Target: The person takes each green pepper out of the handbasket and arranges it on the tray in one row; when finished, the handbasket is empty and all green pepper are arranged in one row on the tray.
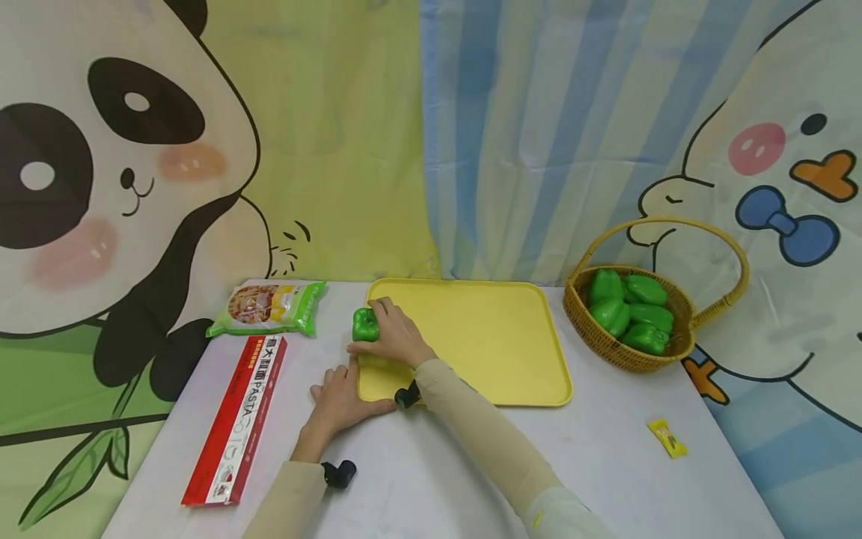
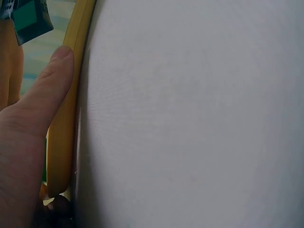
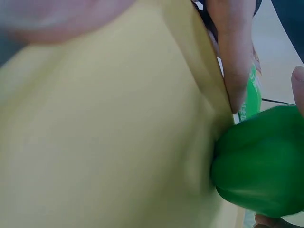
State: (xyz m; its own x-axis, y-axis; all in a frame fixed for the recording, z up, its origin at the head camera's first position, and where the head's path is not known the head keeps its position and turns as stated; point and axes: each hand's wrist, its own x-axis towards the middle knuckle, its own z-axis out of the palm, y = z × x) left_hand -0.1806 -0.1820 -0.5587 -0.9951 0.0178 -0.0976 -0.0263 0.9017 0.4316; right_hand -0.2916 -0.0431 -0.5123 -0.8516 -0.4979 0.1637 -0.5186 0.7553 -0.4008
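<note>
A green bell pepper is at the left edge of a yellow tray, with its stem end facing up. My right hand grips it from the right side, fingers beyond it and thumb in front. In the right wrist view the bell pepper overlaps the tray's rim. My left hand lies at the tray's near left corner, its thumb stretched along the near edge. The left wrist view shows the left thumb straight against the tray's outer rim.
A wicker basket of several green peppers stands right of the tray. To the left lie a green food packet and a long red pasta box. A small yellow packet lies at the right. Printed curtains hang behind.
</note>
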